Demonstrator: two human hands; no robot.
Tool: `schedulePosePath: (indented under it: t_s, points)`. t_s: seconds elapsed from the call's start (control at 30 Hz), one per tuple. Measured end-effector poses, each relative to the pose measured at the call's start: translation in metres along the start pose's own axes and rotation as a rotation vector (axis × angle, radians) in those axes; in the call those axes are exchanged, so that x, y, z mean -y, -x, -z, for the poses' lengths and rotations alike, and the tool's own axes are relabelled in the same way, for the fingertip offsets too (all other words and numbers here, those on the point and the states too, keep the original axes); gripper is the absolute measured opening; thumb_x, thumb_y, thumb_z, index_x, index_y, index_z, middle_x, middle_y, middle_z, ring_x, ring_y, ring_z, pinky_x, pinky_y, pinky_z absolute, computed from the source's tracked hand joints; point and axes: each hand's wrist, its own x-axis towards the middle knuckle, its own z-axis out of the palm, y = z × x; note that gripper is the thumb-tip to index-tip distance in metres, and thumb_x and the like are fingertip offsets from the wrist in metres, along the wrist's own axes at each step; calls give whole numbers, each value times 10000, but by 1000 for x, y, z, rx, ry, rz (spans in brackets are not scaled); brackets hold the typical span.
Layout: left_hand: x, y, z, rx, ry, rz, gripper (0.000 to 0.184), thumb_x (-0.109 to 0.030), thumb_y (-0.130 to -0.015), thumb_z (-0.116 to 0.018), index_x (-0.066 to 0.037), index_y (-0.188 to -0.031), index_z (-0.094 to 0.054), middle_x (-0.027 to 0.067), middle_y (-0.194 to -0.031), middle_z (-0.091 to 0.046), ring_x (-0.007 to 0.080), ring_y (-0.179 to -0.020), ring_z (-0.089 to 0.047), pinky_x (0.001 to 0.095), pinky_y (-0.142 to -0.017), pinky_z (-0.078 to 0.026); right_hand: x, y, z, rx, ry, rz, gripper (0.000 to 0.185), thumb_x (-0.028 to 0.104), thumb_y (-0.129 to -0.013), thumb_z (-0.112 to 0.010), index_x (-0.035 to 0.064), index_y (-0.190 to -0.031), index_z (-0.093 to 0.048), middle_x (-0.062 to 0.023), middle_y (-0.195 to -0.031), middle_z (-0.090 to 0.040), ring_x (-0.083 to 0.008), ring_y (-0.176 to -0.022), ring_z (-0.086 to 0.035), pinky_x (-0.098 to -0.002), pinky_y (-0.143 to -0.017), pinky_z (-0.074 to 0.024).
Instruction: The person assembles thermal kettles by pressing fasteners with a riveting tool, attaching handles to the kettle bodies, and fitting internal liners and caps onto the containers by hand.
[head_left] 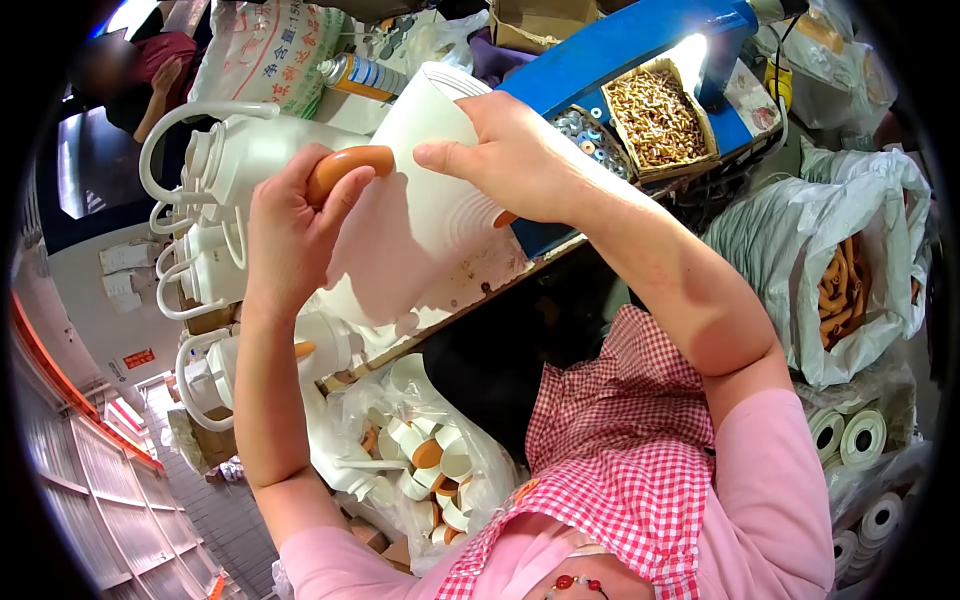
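My left hand (292, 215) is closed round a glossy orange-brown handle (348, 170), with the thumb along its side. The handle's tip reaches the side of a large white plastic cylinder (395, 225); I cannot tell whether it is attached. My right hand (512, 158) grips that cylinder near its far rim, thumb on the outer wall and the other fingers out of sight behind it. The cylinder lies tilted on the worktable, with ridged rings towards its near end. A bit of orange (505, 218) shows at that ringed end.
White kettle-shaped pots (235, 160) with looped handles stand at left. A blue machine (610, 50) carries a box of brass-coloured rivets (660, 118) and a tray of washers (590, 135). Bags hold white-and-orange parts (430, 460) and orange handles (845, 290). Another person (150, 70) is at upper left.
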Motion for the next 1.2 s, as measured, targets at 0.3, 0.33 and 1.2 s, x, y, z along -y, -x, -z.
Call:
schedulePosePath:
  t_s: [0.3, 0.33, 1.2]
  points:
    - [58, 7, -4, 44, 350, 167, 265, -121, -1037, -530, 34, -1223, -640, 114, -1244, -685, 188, -1142, -630, 298, -1021, -440, -1, -2, -6, -20, 407, 85, 393, 422, -866, -678, 36, -932, -711, -186, -819, -703, -332, -737, -702, -422, -621, -546]
    - [66, -5, 5, 123, 208, 12, 274, -125, -1047, -524, 32, -1235, -646, 102, -1205, -696, 178, -1108, -638, 282, -995, -450, 7, 1, 2, 66, 329, -15, 436, 453, -868, -665, 21, -909, -704, -192, -821, -700, -342, -747, -701, -433, -629, -547]
    - [-123, 160, -106, 386, 601, 84, 265, -200, -1006, -627, 21, -1150, -599, -98, -554, -360, -26, -386, -266, 173, -329, -161, -86, 892, 225, -1550, 1044, -2117, 564, 412, -858, -718, 177, -1355, -592, -121, -1385, -571, -325, -1305, -521, -496, -1069, -428]
